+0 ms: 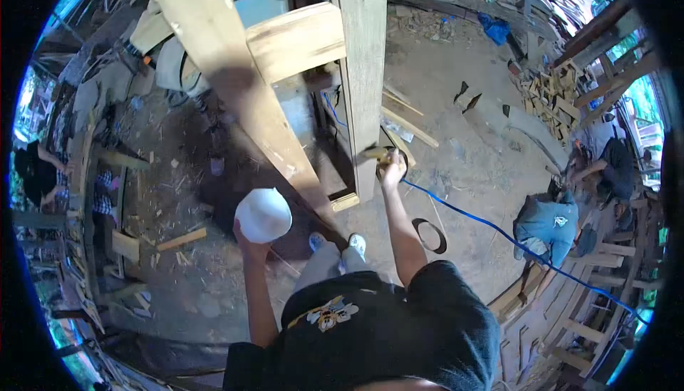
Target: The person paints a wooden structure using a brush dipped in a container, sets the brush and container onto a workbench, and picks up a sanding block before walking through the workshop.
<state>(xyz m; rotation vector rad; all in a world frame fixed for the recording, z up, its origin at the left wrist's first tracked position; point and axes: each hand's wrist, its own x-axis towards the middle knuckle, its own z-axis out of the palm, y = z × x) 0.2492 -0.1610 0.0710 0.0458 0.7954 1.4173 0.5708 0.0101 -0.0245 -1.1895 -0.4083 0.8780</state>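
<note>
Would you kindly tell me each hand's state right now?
Left hand: holding a white container.
Right hand: closed on a small yellowish item, too unclear to identify.

One head-worn camera looks forward and steeply down in a very wide, curving view; the wearer's shirt (406,327) sits close at bottom centre, left hand (251,243) and right hand (392,170) farther off mid-frame, the floor (442,85) beyond.

The wearer's two hands (391,170), two shoes (358,246) — one white container (264,216), one long blue cable (491,222).
</note>
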